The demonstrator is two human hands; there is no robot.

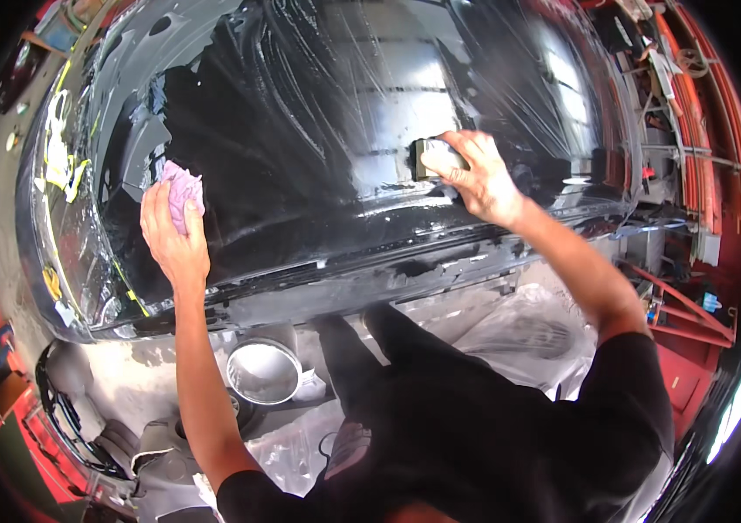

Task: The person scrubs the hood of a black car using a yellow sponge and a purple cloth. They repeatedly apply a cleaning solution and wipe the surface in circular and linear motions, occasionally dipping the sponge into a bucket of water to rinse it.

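Observation:
A glossy black car panel point(275, 174) spreads out before me, wet and streaked with whitish liquid. My left hand point(174, 235) is closed around a crumpled pink cloth point(182, 189), resting on the panel's left part. Further right, my right hand point(484, 179) grips a small sanding block point(425, 160) against the panel, thumb and fingers on either side of it. The block has a dark edge and a pale top; its underside is hidden.
Below the panel's near edge stands a round metal bucket point(229, 373). Plastic sheeting point(519, 336) covers part of the floor to the right. Yellow masking tape point(139, 302) runs along the car's left side. A red metal frame point(680, 309) stands at the right.

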